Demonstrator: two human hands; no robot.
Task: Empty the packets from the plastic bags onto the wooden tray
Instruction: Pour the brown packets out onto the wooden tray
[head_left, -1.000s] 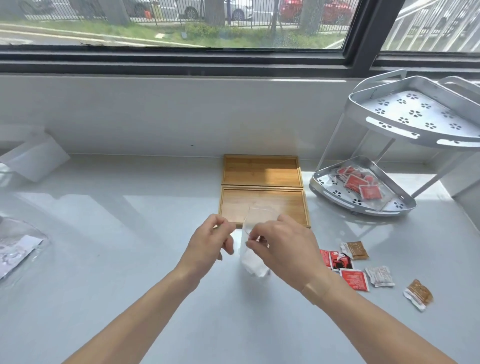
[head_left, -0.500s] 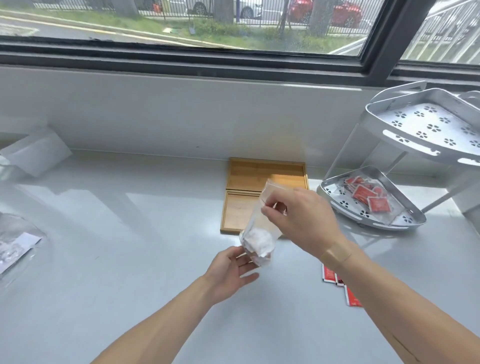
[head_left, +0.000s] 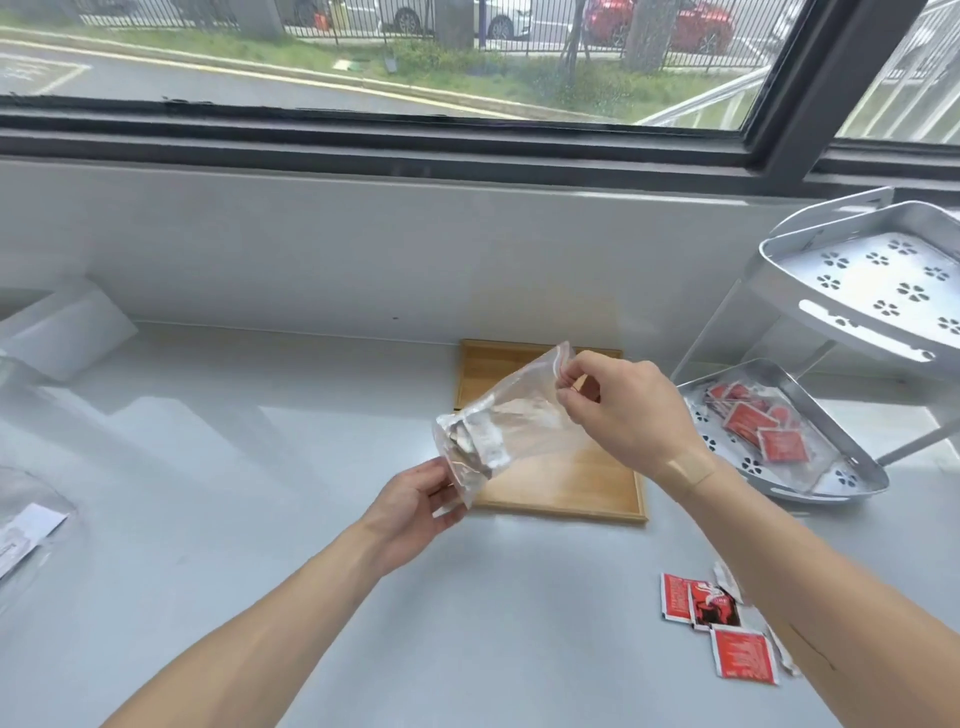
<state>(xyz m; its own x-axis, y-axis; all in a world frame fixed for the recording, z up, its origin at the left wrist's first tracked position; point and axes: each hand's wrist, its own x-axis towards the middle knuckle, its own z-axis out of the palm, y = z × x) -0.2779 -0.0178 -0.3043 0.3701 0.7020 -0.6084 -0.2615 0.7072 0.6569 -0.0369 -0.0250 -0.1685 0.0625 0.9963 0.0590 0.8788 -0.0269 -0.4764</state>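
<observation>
One tray (head_left: 561, 488); two hands (head_left: 415, 506)

arms: bare, no sleeves | right wrist: adhesive bandage (head_left: 688, 469) | right forearm: thin dark line (head_left: 810, 647)

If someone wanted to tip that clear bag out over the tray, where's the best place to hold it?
Probably by the bottom corner of the clear plastic bag, from below on the left, where the left hand already cups it. The packets bunch at that low end, while the right hand pinches the red-striped mouth above the wooden tray.
</observation>
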